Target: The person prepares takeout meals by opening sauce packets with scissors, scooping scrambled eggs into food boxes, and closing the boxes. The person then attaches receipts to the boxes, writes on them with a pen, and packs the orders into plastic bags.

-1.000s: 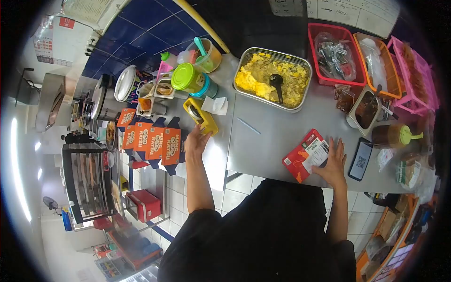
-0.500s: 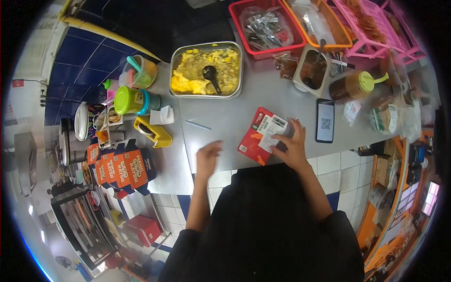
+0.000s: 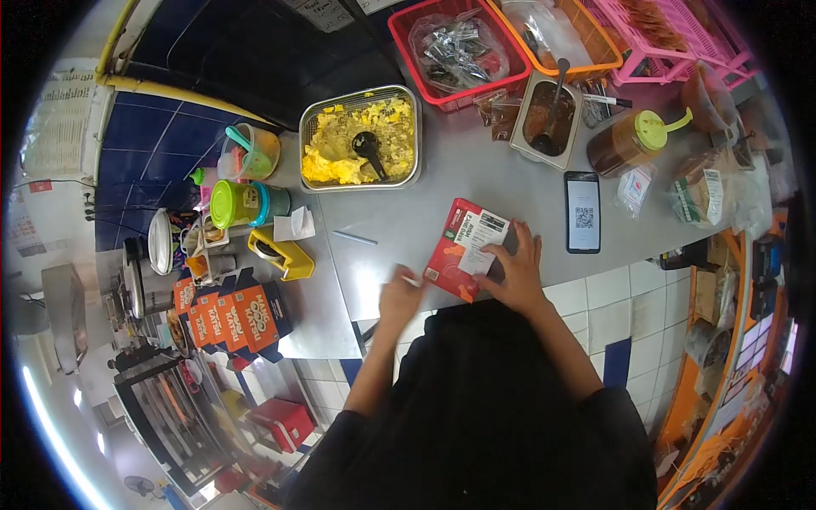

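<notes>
Grey metal counter [image 3: 493, 189] — red packet [image 3: 449, 255], phone [image 3: 583, 212] lying flat; steel tray [image 3: 365, 186]; yellow dispenser [image 3: 291, 261]; red basket [image 3: 473, 96]; thin stick [image 3: 354, 238].

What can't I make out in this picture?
Head view:
- Left hand: motion blur hides whether it grips anything.
- Red packet: the right hand covers part of its right side.
- Clear bag: glare and folds obscure its contents.
- White label: lower print too small.
- Pink basket: cut off by the top edge.

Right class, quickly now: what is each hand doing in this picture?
Left hand: blurred beside the red packet; whether it holds anything cannot be told.
Right hand: open, fingers spread at the white label.
</notes>
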`<state>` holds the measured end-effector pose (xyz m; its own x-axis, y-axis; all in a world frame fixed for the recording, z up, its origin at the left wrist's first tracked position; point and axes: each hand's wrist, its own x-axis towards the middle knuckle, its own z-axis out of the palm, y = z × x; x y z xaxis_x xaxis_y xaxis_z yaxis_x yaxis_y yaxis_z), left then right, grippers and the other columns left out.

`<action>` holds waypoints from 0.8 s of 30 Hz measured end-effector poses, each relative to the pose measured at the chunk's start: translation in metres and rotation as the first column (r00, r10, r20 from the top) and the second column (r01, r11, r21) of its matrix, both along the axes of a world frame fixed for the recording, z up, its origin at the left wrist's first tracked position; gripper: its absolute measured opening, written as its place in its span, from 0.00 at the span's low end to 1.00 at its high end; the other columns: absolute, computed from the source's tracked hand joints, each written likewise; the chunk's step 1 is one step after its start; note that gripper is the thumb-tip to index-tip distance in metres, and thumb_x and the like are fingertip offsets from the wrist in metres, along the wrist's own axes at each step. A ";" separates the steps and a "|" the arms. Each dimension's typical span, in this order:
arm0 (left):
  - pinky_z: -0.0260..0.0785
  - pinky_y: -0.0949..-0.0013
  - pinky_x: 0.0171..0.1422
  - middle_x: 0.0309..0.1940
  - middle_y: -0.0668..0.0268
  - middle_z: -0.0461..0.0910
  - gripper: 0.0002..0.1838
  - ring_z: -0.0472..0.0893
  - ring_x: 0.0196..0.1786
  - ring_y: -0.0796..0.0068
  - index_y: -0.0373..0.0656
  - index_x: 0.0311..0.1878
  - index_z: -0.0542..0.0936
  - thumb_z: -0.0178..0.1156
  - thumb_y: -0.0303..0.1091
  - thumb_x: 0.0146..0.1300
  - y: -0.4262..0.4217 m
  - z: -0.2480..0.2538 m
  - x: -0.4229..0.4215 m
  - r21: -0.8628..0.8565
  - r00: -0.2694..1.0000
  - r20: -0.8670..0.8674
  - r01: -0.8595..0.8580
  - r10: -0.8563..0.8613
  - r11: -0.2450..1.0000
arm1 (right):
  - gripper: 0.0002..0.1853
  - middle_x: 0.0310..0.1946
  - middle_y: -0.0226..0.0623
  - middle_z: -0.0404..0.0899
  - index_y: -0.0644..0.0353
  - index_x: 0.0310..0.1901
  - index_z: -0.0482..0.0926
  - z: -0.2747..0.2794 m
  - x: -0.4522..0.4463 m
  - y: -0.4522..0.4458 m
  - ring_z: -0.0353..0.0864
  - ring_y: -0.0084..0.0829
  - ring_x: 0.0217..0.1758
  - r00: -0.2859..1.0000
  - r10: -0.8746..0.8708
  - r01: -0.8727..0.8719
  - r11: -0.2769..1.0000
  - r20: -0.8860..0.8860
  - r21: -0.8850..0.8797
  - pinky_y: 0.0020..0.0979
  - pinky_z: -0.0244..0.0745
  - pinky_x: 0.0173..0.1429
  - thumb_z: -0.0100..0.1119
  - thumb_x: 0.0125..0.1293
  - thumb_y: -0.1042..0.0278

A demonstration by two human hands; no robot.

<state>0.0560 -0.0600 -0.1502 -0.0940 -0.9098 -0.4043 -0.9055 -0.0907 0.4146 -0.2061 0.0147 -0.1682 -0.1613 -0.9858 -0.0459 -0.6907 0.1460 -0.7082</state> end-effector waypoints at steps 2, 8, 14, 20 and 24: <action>0.76 0.47 0.43 0.32 0.51 0.85 0.22 0.86 0.37 0.42 0.47 0.43 0.79 0.66 0.58 0.65 -0.039 -0.023 0.046 -0.312 0.968 0.115 -0.179 0.224 0.933 | 0.34 0.77 0.60 0.46 0.42 0.61 0.78 -0.004 0.000 0.001 0.38 0.64 0.83 1.000 -0.013 0.013 1.000 0.023 -0.005 0.73 0.32 0.79 0.76 0.53 0.42; 0.72 0.65 0.28 0.21 0.58 0.80 0.22 0.79 0.19 0.66 0.36 0.26 0.78 0.65 0.47 0.64 -0.136 -0.082 0.116 0.128 0.779 -0.143 -0.597 0.610 0.792 | 0.42 0.76 0.62 0.47 0.42 0.67 0.70 -0.016 -0.002 0.005 0.38 0.63 0.83 0.997 -0.015 0.015 1.000 0.080 0.000 0.74 0.31 0.78 0.77 0.51 0.41; 0.69 0.76 0.26 0.24 0.65 0.78 0.08 0.80 0.25 0.78 0.39 0.29 0.79 0.64 0.32 0.61 -0.118 -0.027 0.076 0.396 0.554 -0.536 -0.502 0.637 0.769 | 0.40 0.75 0.64 0.48 0.41 0.67 0.70 -0.020 -0.009 0.001 0.40 0.64 0.83 0.988 0.022 -0.023 1.000 0.152 0.004 0.72 0.28 0.79 0.75 0.54 0.40; 0.76 0.70 0.34 0.34 0.59 0.85 0.07 0.86 0.32 0.70 0.36 0.45 0.78 0.61 0.29 0.71 0.018 0.028 -0.052 0.116 0.583 -0.788 -0.179 0.200 0.977 | 0.37 0.76 0.65 0.47 0.39 0.68 0.69 -0.031 -0.010 0.004 0.40 0.66 0.82 0.987 0.030 -0.029 1.000 0.158 -0.010 0.73 0.26 0.78 0.71 0.59 0.41; 0.78 0.59 0.35 0.34 0.52 0.85 0.07 0.86 0.32 0.51 0.37 0.46 0.81 0.64 0.28 0.68 0.039 0.029 -0.085 -0.332 0.892 -0.404 0.065 -0.204 0.941 | 0.38 0.76 0.66 0.48 0.38 0.69 0.67 -0.029 -0.011 0.003 0.40 0.66 0.82 0.987 0.049 -0.052 0.999 0.153 0.013 0.72 0.26 0.79 0.71 0.59 0.42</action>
